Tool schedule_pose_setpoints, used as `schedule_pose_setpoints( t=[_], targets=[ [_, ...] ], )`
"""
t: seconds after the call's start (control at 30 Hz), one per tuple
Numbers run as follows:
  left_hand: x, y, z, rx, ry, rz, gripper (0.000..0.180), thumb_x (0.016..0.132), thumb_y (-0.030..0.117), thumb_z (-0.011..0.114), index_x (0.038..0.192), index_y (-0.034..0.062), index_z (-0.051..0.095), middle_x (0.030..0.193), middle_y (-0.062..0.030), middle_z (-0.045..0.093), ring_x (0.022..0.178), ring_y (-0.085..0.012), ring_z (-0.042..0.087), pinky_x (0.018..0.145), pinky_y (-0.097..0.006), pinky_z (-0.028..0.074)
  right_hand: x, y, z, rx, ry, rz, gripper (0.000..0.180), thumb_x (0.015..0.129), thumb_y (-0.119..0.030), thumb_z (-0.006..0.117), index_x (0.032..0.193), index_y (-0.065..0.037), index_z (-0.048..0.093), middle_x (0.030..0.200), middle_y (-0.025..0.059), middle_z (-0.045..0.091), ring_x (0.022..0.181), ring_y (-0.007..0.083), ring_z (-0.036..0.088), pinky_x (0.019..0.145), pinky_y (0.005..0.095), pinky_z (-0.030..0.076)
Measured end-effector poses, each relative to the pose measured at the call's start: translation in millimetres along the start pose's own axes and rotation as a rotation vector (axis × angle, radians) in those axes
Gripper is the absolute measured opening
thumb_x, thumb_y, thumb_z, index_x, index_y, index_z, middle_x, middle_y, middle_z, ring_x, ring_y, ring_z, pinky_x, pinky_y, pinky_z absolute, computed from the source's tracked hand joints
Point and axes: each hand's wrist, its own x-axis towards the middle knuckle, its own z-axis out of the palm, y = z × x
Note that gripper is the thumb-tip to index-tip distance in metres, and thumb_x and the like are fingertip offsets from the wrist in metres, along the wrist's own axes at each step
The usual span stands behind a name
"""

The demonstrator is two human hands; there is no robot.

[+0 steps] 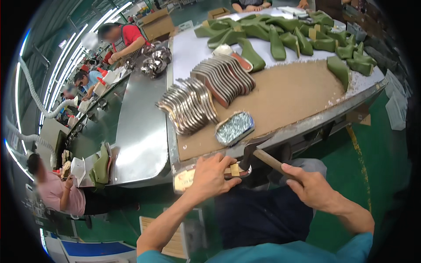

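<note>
My left hand [209,176] is closed around a long shoe piece, perhaps an insole, at the table's near edge. Its cream, printed end [183,180] sticks out left of the hand, and a tan patch [235,169] shows by the thumb; the palm hides its middle. In my right hand [313,187] is a hammer, gripped by its wooden handle [272,160]. The dark hammer head [251,151] is just beyond the right end of the shoe piece; contact between them cannot be made out. A tray of small nails [235,128] sits just beyond my left hand.
Curved shiny sole pieces [188,105] stand in rows on the brown board [289,94]. Green shoe lasts [276,44] pile up at the far side. A metal-topped bench [142,118] adjoins on the left, where other people work. Cardboard boxes [157,24] stand behind.
</note>
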Motion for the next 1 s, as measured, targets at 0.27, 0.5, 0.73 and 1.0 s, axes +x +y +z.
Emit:
schedule_pose_setpoints(
  t=[0.27,0.5,0.73,1.0],
  targets=[
    [-0.2,0.4,5.9,-0.022,0.051,0.006,0.053,0.067,0.044,0.076,0.106,0.0119,0.060,0.091,-0.0078,0.059,0.091,-0.0269,0.058,0.079,-0.040,0.039,-5.3,16.9,-2.0,0.021,0.526,-0.350,0.045,0.090,-0.006,0.057,0.133,-0.004,0.043,0.076,0.0077,0.057,0.060,0.0175,0.057,0.057,0.0328,0.048],
    [0.2,1.7,10.5,0.077,-0.047,0.036,0.057,0.065,0.042,0.077,0.108,0.0099,0.058,0.089,-0.0119,0.062,0.084,-0.0303,0.061,0.074,-0.041,0.044,16.5,24.7,16.8,-0.254,0.303,-0.140,0.046,0.081,-0.010,0.067,0.125,-0.020,0.059,0.068,0.0101,0.053,0.055,0.0307,0.055,0.049,0.0409,0.046],
    [-21.0,-26.2,-67.1,-0.488,0.336,-0.274,0.051,0.072,0.025,0.076,0.114,0.0083,0.053,0.091,-0.0081,0.065,0.076,-0.0212,0.064,0.072,-0.035,0.051,57.6,130.8,-25.3,-0.745,0.389,0.176,0.037,0.082,-0.009,0.062,0.118,-0.015,0.059,0.087,0.0109,0.057,0.076,0.0304,0.059,0.064,0.0436,0.045],
    [-97.0,-200.3,-40.5,-0.613,1.829,-0.386,0.033,0.089,0.015,0.066,0.112,-0.0042,0.053,0.109,-0.0120,0.059,0.095,-0.0182,0.057,0.088,-0.032,0.046,90.5,167.0,-4.2,-0.805,0.481,0.101,0.023,0.084,-0.014,0.061,0.107,-0.011,0.062,0.110,0.0160,0.054,0.103,0.0345,0.051,0.085,0.0440,0.042]
  ],
)
